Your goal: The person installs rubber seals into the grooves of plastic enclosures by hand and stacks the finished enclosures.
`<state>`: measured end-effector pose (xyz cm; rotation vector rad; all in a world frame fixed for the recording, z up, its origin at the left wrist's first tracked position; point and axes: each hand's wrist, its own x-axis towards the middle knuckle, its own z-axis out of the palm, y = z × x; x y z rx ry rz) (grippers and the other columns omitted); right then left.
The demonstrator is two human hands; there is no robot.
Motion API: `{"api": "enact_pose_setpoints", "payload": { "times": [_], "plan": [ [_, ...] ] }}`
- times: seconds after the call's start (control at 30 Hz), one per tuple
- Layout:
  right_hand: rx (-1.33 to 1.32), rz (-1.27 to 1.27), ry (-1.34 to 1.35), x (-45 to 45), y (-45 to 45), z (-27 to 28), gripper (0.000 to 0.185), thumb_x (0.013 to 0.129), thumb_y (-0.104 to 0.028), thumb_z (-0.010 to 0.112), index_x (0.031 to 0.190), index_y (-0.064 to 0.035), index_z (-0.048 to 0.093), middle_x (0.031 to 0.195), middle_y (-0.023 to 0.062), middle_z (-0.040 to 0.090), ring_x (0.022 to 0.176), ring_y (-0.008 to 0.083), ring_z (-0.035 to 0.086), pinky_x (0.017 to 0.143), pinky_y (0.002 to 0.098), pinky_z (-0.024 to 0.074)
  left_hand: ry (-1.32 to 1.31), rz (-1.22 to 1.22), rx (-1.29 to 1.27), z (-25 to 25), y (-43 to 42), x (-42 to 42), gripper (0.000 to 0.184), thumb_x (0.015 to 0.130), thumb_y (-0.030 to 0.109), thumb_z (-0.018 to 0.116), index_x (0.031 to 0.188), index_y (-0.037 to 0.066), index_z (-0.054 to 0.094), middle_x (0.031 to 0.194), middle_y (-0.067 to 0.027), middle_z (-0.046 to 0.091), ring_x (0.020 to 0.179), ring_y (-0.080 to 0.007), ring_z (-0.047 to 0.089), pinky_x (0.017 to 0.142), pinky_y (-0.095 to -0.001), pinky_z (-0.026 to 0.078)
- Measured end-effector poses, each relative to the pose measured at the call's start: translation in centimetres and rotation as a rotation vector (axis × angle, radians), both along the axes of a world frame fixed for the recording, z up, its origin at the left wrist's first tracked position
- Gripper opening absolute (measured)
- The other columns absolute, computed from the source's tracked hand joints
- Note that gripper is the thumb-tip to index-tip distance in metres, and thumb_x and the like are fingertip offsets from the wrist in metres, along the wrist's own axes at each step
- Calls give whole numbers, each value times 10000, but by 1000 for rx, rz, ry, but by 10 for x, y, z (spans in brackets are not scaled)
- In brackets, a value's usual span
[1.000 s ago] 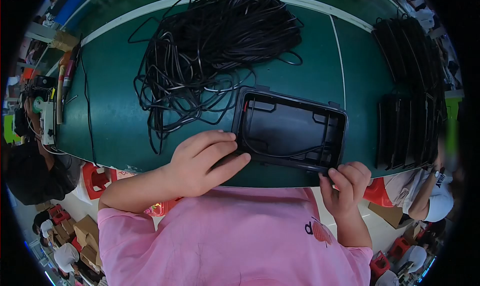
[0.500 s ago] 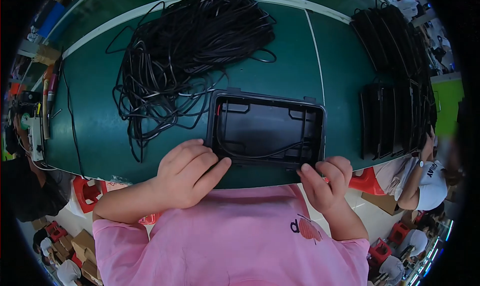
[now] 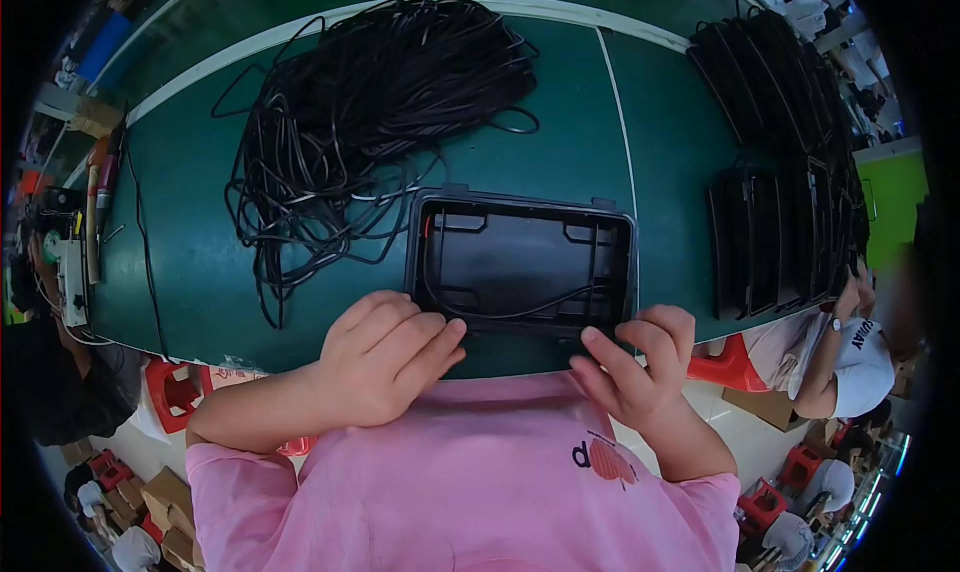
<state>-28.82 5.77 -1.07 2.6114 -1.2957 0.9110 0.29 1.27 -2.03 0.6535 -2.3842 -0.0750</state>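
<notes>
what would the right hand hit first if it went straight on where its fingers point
The near edge of the open black case, towards its right corner. The right hand's fingertips look very close to it, perhaps touching; depth is unclear.

Pink short-sleeved shirt (image 3: pixel 440 492), small black letter beside a red striped fruit-like print, bare hands
</notes>
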Motion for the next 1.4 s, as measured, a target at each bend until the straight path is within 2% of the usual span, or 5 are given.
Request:
{"api": "enact_pose_setpoints", "payload": {
  "times": [0.23, 0.47, 0.87, 0.97, 1.4],
  "plan": [
    [695, -403, -647, -12, -54, 15, 345, 1015, -284, 495, 1049, 27, 642, 869, 145, 597, 763, 222, 568, 705, 314, 456, 228, 255, 382, 24, -55, -5, 217, 866, 112, 659, 1038, -19, 644, 957, -153, 601, 921, -331, 587, 791, -391, 476],
    [1101, -360, -398, -7, -73, 24, 423, 987, -359, 546, 939, 51, 638, 726, 143, 605, 651, 186, 553, 619, 303, 452, -46, -61, 939, 19, -114, -29, 440, 1021, 351, 440, 1010, -22, 673, 917, -183, 660, 885, -354, 616, 824, -391, 487],
    [670, -148, -247, 14, -96, 49, 254, 936, -221, 590, 965, 20, 664, 801, 176, 651, 730, 333, 636, 645, 396, 497, -70, -234, 1496, 32, -133, -48, 625, 1022, 540, 375, 1115, -13, 651, 935, -79, 672, 899, -126, 592, 838, -281, 475],
    [599, -90, -173, 16, -104, 56, 229, 922, -203, 587, 946, 9, 670, 820, 182, 660, 760, 365, 639, 659, 421, 501, 57, -282, 1555, 39, -124, -45, 519, 1054, 410, 385, 1292, -12, 571, 1153, -94, 646, 1061, -139, 577, 946, -292, 457],
    [584, -70, -160, 27, -121, 65, 255, 920, -218, 562, 940, 0, 692, 845, 188, 676, 784, 366, 648, 694, 431, 508, 339, -171, 1590, 29, -107, -44, 693, 1030, 567, 272, 1322, 3, 549, 1188, -92, 627, 1078, -153, 585, 954, -288, 453]
  ]
}}
